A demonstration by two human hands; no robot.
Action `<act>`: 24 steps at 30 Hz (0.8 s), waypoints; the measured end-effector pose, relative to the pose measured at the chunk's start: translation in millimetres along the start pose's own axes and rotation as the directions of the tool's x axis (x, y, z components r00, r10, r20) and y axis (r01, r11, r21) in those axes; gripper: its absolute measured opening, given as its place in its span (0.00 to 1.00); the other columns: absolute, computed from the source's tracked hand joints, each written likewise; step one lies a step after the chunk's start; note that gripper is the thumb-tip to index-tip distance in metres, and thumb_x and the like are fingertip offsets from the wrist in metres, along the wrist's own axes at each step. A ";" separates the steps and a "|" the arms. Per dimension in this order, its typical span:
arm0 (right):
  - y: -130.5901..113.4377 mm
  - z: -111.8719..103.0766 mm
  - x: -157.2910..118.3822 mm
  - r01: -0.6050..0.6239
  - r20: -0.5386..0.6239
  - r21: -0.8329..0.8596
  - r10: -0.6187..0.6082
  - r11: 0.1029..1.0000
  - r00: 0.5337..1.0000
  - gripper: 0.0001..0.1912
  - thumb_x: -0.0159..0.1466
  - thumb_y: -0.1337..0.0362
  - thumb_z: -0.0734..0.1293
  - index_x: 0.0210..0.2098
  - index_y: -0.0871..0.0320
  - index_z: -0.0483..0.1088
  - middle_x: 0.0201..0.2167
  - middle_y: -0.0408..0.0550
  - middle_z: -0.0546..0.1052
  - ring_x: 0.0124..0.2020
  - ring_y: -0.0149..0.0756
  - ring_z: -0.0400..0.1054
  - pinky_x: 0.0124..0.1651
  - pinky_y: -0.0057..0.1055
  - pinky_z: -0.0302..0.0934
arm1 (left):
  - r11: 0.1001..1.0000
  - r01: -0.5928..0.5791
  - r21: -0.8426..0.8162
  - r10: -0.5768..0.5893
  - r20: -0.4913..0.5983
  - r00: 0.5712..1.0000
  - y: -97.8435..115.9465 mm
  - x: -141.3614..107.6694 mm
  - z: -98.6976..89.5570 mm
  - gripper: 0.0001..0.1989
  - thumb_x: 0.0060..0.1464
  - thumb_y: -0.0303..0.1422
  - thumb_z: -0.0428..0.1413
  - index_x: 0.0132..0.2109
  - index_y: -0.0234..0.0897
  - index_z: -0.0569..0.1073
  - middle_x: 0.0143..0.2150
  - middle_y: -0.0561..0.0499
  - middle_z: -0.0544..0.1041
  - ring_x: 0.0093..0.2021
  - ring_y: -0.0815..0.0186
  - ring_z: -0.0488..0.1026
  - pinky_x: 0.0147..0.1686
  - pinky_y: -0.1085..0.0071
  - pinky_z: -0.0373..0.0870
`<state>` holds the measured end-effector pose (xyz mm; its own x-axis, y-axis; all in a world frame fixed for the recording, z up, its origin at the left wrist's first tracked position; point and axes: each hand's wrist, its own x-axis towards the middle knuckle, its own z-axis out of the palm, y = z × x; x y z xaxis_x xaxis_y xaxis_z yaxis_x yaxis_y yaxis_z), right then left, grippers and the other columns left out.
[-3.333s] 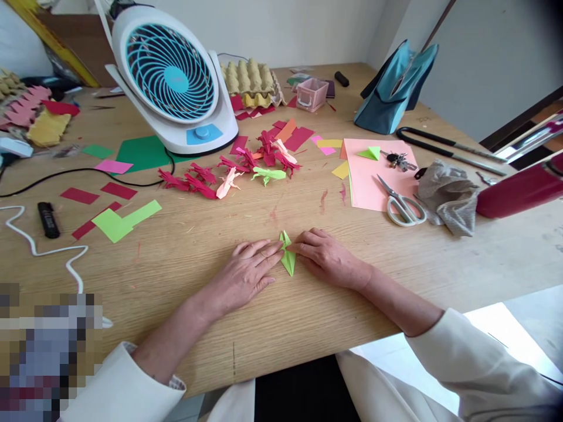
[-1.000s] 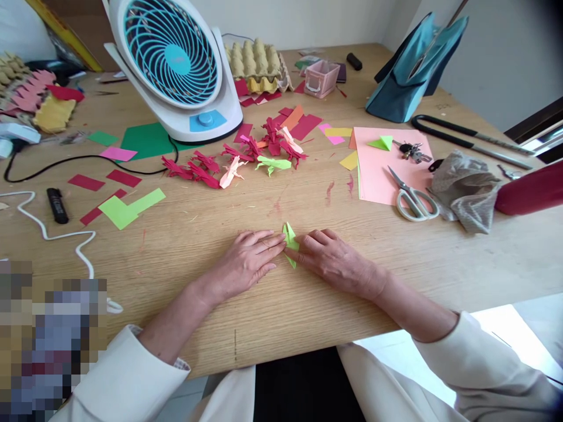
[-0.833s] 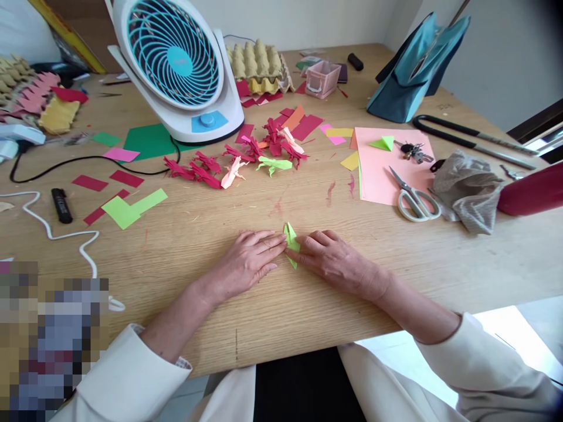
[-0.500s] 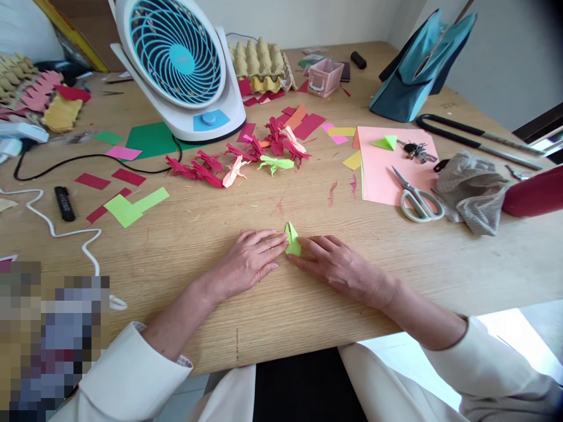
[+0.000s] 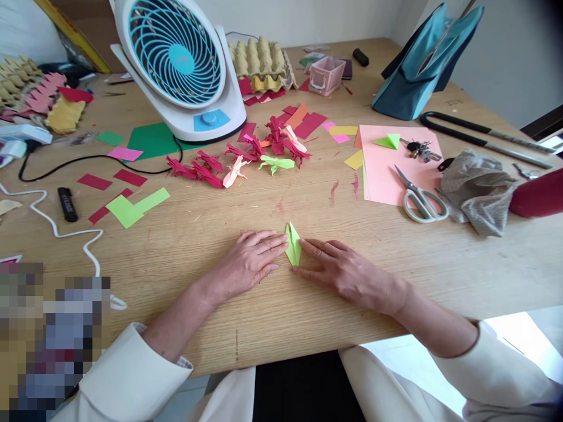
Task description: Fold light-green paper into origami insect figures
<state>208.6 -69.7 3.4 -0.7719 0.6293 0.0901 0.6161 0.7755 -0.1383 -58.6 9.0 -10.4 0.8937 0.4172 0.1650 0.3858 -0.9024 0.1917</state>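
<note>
The folded paper point(image 5: 294, 245), a light-green kite shape split at its far end, lay flat on the counter point(image 5: 211, 346) between two hands. The left hand point(image 5: 250, 261) was palm down and flat, fingers straight and close together, fingertips at the paper's left edge. The right hand point(image 5: 352, 272) was loosely open, forefinger at the right edge, thumb beside the near tip. Neither was closed round anything (whether the right forefinger pressed or merely met the edge could not be told).

Principal risk, as judged: slippage. The left fingertips appeared to do most of the steadying, so a sideways nudge from the right could have skewed the piece and set a crease off centre. The narrow far points looked liable to lift or bend if caught. Whether the fan point(image 5: 180, 64) ran was unclear; a draught could have shifted so light a piece.

Edges and room: the counter's near edge lay well apart from the paper, making a fall unlikely. On the far side, stained wood separated it from the figures point(image 5: 206, 174), leaving turning room. To the right, the scissors point(image 5: 416, 192) lay partly on the pink sheet point(image 5: 380, 167); a wide sweep could have met their handles.
</note>
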 end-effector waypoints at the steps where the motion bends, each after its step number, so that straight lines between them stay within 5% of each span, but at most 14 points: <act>1: 2.9 -0.2 -1.1 0.009 0.000 0.027 -0.009 1.000 1.000 0.25 0.67 0.71 0.61 0.64 0.58 0.62 0.66 0.66 0.59 0.68 0.54 0.53 0.57 0.50 0.61 | 1.000 0.000 0.004 0.000 0.003 1.000 -0.2 -0.1 0.5 0.20 0.65 0.33 0.51 0.63 0.38 0.66 0.65 0.47 0.69 0.64 0.57 0.62 0.59 0.56 0.62; 11: 15.9 4.6 7.2 -0.084 -0.095 0.188 0.103 0.979 0.990 0.23 0.71 0.70 0.56 0.64 0.63 0.60 0.58 0.61 0.70 0.56 0.44 0.64 0.57 0.45 0.63 | 1.000 0.021 0.005 -0.021 0.035 0.999 2.1 -0.1 0.3 0.25 0.64 0.33 0.53 0.66 0.39 0.62 0.66 0.46 0.66 0.65 0.56 0.60 0.60 0.55 0.60; 24: 13.8 12.4 16.9 -0.134 -0.101 0.136 0.148 0.982 0.984 0.25 0.71 0.72 0.54 0.66 0.63 0.57 0.60 0.61 0.67 0.53 0.45 0.63 0.52 0.45 0.64 | 0.999 0.026 0.043 -0.028 0.054 0.998 5.4 1.0 0.3 0.23 0.64 0.33 0.52 0.65 0.38 0.64 0.68 0.47 0.64 0.65 0.55 0.60 0.60 0.55 0.58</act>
<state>202.1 -48.9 -9.2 -0.6521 0.7394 0.1673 0.6872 0.6698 -0.2815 -55.5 4.6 -9.6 0.8935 0.4361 0.1067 0.4184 -0.8950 0.1545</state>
